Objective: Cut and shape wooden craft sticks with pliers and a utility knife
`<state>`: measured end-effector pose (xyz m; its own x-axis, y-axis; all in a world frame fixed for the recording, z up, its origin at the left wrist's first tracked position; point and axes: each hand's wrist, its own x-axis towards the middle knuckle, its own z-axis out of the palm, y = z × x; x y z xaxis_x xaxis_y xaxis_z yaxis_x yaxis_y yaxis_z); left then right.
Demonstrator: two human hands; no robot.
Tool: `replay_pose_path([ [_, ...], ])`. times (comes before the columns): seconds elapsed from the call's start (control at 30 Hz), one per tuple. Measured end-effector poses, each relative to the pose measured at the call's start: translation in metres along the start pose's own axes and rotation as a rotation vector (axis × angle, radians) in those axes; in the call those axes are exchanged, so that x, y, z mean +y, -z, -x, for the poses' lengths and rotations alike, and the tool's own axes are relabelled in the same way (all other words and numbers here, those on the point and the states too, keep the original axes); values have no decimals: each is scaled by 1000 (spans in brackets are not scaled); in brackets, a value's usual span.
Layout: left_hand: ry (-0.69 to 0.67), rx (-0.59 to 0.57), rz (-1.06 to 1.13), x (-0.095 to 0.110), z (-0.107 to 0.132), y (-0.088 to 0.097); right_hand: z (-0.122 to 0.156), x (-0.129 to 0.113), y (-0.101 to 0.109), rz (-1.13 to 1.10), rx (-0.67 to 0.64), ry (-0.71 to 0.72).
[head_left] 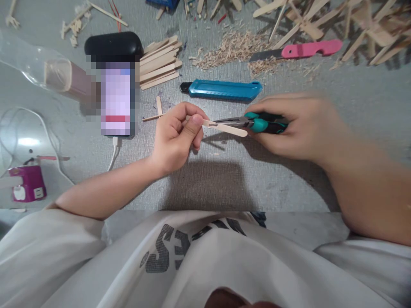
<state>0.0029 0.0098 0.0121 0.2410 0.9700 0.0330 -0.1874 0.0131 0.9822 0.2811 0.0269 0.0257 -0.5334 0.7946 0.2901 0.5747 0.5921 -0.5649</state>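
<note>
Between the thumb and fingers of my left hand (178,139) is a wooden popsicle stick (229,129), its rounded end pointing right. My right hand (289,124) is wrapped round the teal and black handles of long-nose pliers (236,122). The pliers' jaws reach left to the stick near my left fingertips; whether they grip it I cannot tell. Just beyond both hands lies a blue utility knife (224,90). Two small stick pieces (159,107) touch or cross beside my left hand.
Popsicle sticks (160,64) lie stacked beside a phone (115,98) on a cable and a black case (113,46). Farther back are wood shavings (224,51), a pink-handled blade (311,49) and joined stick pieces (305,25). A clear bottle (35,64) and purple charger (28,182) are left.
</note>
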Motion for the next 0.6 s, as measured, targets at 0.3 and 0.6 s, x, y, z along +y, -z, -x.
replay_pose_path([
  [0.3, 27, -103, 46, 2, -5, 3, 3, 1, -5, 40, 66, 35],
  [0.6, 113, -219, 138, 4, -7, 5, 0, 5, -5, -91, 49, 48],
])
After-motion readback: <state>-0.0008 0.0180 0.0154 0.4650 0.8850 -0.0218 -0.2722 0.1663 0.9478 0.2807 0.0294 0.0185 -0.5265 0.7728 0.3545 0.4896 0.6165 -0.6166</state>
